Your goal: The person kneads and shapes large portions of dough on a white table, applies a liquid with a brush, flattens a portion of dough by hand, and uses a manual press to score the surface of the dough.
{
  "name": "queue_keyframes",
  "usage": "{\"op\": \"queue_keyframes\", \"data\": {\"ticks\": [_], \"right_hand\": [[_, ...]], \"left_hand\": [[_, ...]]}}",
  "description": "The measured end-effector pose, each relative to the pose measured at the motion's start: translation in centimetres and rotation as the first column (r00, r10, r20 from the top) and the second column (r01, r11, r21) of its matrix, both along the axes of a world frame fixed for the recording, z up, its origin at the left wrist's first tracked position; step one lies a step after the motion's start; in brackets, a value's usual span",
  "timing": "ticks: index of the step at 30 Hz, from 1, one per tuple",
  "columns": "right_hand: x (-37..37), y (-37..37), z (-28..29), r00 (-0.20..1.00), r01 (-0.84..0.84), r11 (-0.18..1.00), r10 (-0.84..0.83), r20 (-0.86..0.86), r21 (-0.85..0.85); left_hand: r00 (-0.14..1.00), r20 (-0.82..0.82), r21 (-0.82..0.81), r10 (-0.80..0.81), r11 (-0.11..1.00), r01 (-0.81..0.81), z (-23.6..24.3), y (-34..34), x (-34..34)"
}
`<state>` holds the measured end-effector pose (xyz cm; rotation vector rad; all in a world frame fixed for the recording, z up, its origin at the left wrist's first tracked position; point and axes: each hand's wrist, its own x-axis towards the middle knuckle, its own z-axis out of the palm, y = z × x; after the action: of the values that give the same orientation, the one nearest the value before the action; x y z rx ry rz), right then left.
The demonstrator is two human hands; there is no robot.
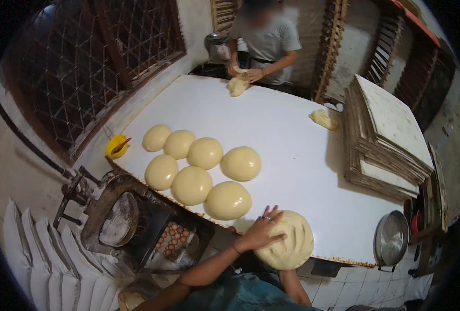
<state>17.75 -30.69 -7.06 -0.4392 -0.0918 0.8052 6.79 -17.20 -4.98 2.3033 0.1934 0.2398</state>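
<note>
A large round of pale dough [292, 243] sits at the table's near edge, partly overhanging it, with finger-shaped grooves pressed into its top. My left hand [261, 229], wearing a ring, lies against the dough's left side with its fingers spread. Only my right forearm [293, 286] shows; it runs up under the dough, which hides that hand. To the left, several smooth, shiny dough balls [229, 200] stand in two rows on the white table [292, 155].
Across the table a person [271, 39] handles a piece of dough [237, 84]. A small dough lump [323, 119] lies near stacked boards [390, 124]. A metal pan [392, 237] is at the right corner, a yellow bowl [117, 146] at the left edge. Eggs [174, 237] lie below left, beside a machine [92, 217].
</note>
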Motion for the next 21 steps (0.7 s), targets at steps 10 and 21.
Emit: {"op": "queue_keyframes", "data": {"ticks": [10, 21], "right_hand": [[15.4, -12.3, 2.6, 0.517, 0.340, 0.730, 0.381, 0.766, -0.593], [21.0, -10.1, -6.4, -0.138, 0.782, 0.340, 0.912, 0.387, -0.522]], "left_hand": [[0.824, 0.304, -0.633, 0.477, 0.748, -0.200, 4.6, -1.7, 9.6], [0.962, -0.177, 0.378, -0.207, 0.888, 0.260, -8.8, -12.7, 28.8]]}}
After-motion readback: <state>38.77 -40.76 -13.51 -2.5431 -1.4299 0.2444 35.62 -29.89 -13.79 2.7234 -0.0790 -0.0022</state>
